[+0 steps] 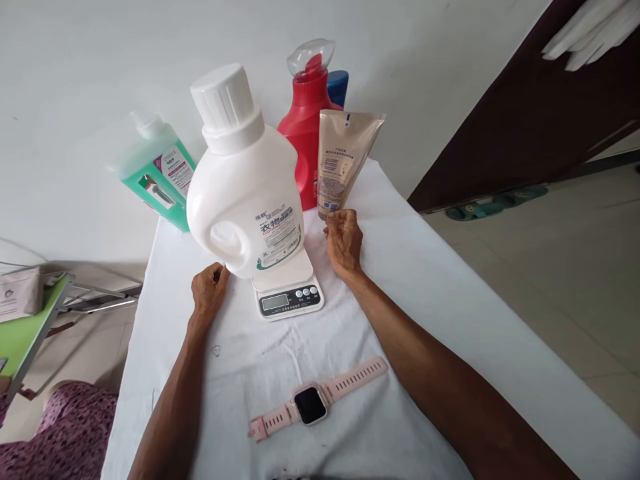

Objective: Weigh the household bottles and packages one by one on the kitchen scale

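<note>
A large white detergent jug [243,180] stands on a small kitchen scale [289,292] midway along the white-clothed table [430,280]. The left hand [209,290], loosely curled and holding nothing, rests at its base. The right hand [343,239] pinches the bottom of a beige tube [341,160] standing beside the jug; a pink watch [313,404] lies near the front edge.
</note>
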The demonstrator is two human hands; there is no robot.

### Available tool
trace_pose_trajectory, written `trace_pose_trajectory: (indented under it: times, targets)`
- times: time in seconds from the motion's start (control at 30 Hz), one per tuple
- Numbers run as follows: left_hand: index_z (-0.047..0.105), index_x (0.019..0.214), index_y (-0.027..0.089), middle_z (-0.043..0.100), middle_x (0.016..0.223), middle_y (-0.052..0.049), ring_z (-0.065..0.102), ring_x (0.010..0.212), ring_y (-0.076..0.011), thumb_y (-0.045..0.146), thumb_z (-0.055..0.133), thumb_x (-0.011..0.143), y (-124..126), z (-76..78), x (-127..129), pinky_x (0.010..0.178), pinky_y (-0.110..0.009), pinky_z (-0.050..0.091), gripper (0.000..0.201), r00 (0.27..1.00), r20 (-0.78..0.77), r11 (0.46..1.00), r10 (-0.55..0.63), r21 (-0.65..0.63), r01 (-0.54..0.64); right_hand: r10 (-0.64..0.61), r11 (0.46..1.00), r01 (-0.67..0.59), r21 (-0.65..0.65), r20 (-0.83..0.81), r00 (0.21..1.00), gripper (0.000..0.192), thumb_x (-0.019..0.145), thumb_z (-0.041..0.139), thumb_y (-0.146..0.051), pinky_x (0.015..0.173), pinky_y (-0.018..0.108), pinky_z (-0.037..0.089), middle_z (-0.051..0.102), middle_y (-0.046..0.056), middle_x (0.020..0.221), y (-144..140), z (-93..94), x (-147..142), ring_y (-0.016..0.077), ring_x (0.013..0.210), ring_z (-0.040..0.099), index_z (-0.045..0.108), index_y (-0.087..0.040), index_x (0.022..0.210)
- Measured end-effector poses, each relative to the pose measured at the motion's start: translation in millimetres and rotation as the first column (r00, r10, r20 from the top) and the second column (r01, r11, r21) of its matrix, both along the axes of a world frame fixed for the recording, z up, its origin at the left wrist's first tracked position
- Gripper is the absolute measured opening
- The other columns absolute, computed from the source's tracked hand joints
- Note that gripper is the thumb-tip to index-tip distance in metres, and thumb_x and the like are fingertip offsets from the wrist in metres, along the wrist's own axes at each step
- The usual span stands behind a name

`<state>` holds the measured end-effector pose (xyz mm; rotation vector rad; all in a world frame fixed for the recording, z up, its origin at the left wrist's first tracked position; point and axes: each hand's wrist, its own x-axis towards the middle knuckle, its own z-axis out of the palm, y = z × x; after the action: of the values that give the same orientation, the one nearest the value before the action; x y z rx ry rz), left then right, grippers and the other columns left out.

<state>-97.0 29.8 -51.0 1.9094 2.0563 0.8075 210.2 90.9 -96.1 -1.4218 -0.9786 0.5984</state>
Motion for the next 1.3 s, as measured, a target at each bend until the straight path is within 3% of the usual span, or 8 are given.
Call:
trace_pose_trajectory:
  times: [1.3]
  targets:
    - [0.035, 0.063, 0.022, 0.035, 0.060, 0.003, 0.029, 0.063, -0.0129, 0.052, 0.048, 0.085, 0.2, -0.2, 1.0, 0.062, -0.029, 0.027, 0.039, 0.999, -0.041, 0.999, 0.028, -0.024, -0.029, 0.004, 1.000, -0.004, 0.016, 0.024, 1.000, 0.023, 0.099, 0.051, -0.050, 0.077, 0.038, 0.052, 0.066, 0.003, 0.085, 3.1, -2.8, 0.4, 0.0231, 0.080, 0.065, 0.051, -0.028, 0.092]
